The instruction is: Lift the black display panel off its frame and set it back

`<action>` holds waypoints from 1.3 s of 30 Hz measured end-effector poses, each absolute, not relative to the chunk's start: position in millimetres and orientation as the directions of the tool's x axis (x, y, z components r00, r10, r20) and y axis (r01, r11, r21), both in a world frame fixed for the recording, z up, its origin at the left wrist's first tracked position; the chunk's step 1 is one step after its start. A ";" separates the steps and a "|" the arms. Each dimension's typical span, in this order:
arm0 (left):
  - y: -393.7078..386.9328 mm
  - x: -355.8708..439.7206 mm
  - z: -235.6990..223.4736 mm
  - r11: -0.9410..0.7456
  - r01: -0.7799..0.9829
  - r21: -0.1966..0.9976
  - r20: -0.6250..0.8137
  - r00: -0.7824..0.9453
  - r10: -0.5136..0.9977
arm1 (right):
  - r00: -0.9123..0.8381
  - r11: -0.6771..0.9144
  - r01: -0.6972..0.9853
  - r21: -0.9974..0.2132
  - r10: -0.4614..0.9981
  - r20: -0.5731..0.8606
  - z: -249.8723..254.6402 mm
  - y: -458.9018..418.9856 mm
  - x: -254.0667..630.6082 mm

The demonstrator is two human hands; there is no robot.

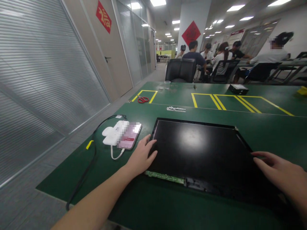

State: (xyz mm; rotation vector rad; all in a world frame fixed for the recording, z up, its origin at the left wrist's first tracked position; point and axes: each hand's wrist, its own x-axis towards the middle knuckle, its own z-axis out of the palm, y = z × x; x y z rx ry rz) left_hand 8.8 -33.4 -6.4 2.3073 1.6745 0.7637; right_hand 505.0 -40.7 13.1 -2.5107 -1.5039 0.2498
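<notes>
A flat black display panel (199, 150) lies before me on the green table. A green circuit board (165, 176) runs along part of its near edge. My left hand (143, 155) grips the panel's left edge, with thumb and index finger over the dark surface and the other fingertips at the rim. At the right edge, my right hand (279, 169) holds the frame between curved fingers and thumb. The undersides of both grips are hidden.
Left of the panel lie a phone (130, 135), a white charger (112, 135) and a black cable (94, 156). Farther back are red-handled scissors (143, 100), white strips (176, 109), a clear cup (167, 84) and a black box (238, 89). Several people sit beyond.
</notes>
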 end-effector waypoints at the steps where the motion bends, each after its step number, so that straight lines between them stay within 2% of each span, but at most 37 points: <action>1: -34.3 8.0 -2.7 -0.366 0.815 0.449 0.334 0.227 0.915 | 0.469 -0.464 0.848 -0.255 0.882 -0.045 12.0 -40.7 505.5; 5: -42.3 6.5 19.8 -0.491 0.738 0.463 0.476 0.260 0.840 | 0.457 -0.454 0.857 -0.245 0.888 -0.050 5.7 -41.0 510.5; 7: -44.8 6.1 26.0 -0.501 0.747 0.437 0.498 0.263 0.826 | 0.451 -0.447 0.862 -0.241 0.892 -0.040 2.5 -41.2 513.9; 14: -33.9 1.3 2.0 -0.297 0.873 0.386 0.241 0.215 0.946 | 0.441 -0.432 0.865 -0.254 0.897 -0.026 -0.1 -39.4 518.0; 20: -32.8 5.3 -10.1 -0.297 0.875 0.382 0.236 0.218 0.947 | 0.429 -0.409 0.873 -0.266 0.903 0.016 0.8 -39.1 517.0; 25: -32.2 5.5 -12.2 -0.275 0.827 0.490 0.250 0.168 0.953 | 0.439 -0.419 0.868 -0.266 0.898 0.018 2.9 -40.7 513.7; 30: -31.5 1.6 -10.9 -0.247 0.662 0.708 0.252 0.090 0.964 | 0.436 -0.408 0.870 -0.275 0.899 0.046 5.5 -40.2 508.0; 34: -30.8 5.0 -5.2 -0.110 0.308 0.945 0.114 0.004 0.993 | 0.445 -0.425 0.866 -0.262 0.896 0.017 9.0 -41.1 502.3; 36: -29.0 7.0 -3.0 -0.024 0.118 0.993 0.030 -0.045 0.999 | 0.449 -0.434 0.863 -0.260 0.894 0.000 9.9 -41.9 501.0; 39: -25.1 8.9 -2.6 0.049 -0.037 0.998 -0.053 -0.144 0.988 | 0.453 -0.431 0.861 -0.268 0.891 0.020 8.4 -42.4 502.1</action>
